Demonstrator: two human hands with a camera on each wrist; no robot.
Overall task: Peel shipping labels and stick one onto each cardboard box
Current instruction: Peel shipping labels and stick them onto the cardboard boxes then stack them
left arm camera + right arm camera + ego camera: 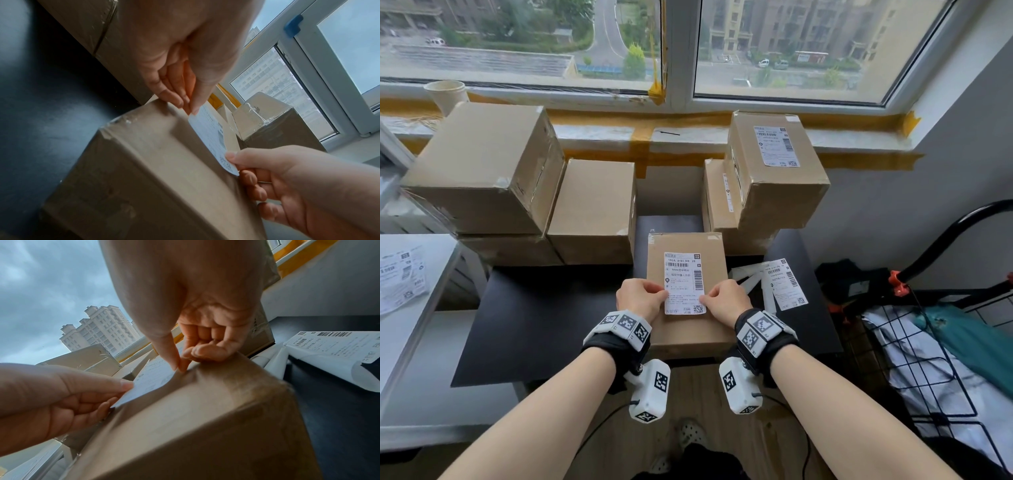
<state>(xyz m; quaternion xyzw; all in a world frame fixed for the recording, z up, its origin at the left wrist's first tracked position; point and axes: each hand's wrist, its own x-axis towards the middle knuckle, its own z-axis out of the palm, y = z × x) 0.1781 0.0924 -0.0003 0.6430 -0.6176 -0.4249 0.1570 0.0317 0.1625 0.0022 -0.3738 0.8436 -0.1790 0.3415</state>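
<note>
From the head camera, at the centre of the frame, a flat cardboard box [686,291] lies on a black table [534,318]; a white shipping label [684,282] sits on its top face, far end down; the left hand [642,299] and right hand [726,297] each pinch a lower side edge of it; at the upper right, a box on top of a stack [777,168] already carries a label, and the box beside it shows one on its side; at the upper left, two plain boxes [486,164] show no label on the faces in view, so these appear left to do; spare labels and curled backing strips [784,284] lie at the right of the table, more sheets at the far left. From the left wrist camera, thumb and fingers clamp the label's edge, the near end lifted clear of the cardboard. From the right wrist camera, thumb and forefinger nip the opposite edge; this label seems part-stuck, pressing down remains.
</note>
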